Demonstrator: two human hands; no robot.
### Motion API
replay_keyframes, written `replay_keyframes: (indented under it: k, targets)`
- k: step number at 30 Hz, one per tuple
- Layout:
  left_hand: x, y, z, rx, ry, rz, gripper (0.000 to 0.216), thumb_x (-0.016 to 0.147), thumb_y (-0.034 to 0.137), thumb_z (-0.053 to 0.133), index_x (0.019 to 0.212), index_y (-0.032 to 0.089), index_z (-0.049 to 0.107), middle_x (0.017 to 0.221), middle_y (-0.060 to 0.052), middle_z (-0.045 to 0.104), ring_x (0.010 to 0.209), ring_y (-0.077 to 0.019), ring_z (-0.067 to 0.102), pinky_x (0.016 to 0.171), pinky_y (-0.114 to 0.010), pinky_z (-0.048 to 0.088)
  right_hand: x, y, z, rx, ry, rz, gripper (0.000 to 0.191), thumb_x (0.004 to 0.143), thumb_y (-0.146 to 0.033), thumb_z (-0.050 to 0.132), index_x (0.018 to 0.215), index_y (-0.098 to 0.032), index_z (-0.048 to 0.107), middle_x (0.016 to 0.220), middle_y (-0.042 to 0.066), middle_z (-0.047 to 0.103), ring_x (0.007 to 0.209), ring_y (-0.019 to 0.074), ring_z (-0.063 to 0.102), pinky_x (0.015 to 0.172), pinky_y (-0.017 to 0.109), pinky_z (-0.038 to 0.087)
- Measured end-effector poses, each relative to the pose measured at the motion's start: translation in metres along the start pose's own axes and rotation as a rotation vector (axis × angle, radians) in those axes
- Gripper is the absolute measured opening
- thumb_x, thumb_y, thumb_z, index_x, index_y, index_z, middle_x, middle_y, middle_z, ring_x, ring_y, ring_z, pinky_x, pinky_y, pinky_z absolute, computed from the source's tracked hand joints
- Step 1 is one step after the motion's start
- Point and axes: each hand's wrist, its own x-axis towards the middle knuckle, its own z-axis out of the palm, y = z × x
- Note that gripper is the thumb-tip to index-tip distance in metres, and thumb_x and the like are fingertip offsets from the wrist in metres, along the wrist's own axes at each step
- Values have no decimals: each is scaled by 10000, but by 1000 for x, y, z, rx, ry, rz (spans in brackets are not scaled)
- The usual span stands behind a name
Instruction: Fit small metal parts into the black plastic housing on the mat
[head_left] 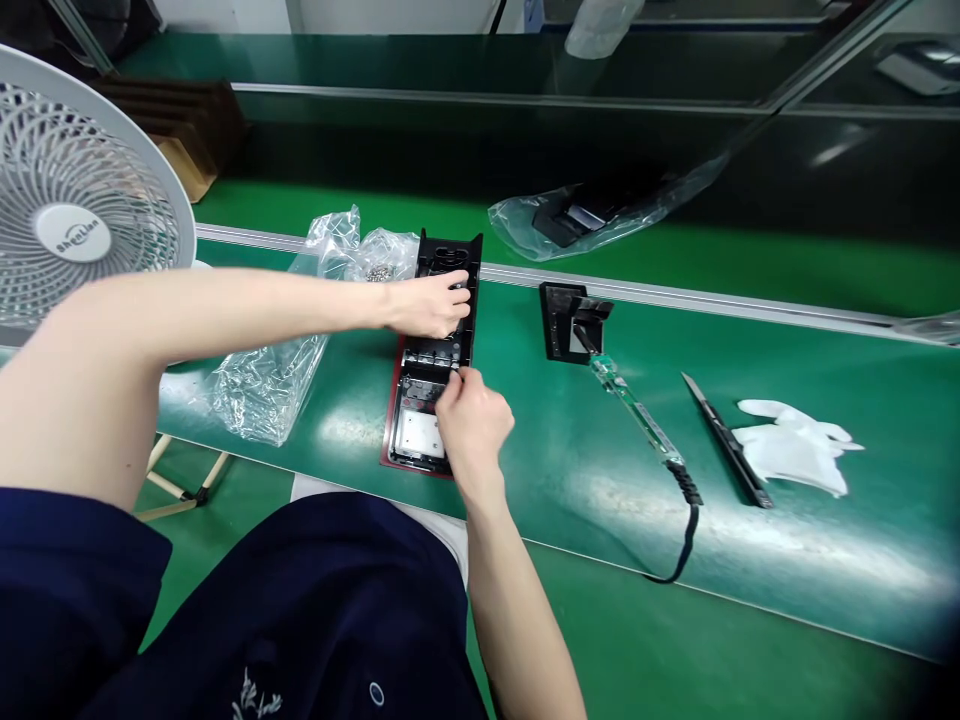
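Under both hands, head view: a long black plastic housing (431,350) lies flat on the green bench (570,480). Left hand (429,305) rests palm-down on its upper half, fingers curled over the edge, pressing rather than gripping. Right hand (471,425) pinches at the housing's middle; what it pinches cannot be told. Housing looks light, rigid, thin-walled; best held by the long side rails. Soldering iron (637,410) lies right of the right hand; plastic bag (277,370) lies below the left forearm.
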Motion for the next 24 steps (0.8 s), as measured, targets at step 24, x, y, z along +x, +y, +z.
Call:
replay_keyframes:
  k: [24]
  targets:
    - [-41, 192, -37, -733, 778, -676, 161, 839, 93, 532, 983, 83, 602, 1062, -108, 652, 1039, -202, 594, 990, -419, 513, 3, 27, 6, 163, 482, -532, 324, 1081, -288, 363, 1214, -75, 567, 1386, 121, 420, 1320, 288, 376, 1140, 504, 237]
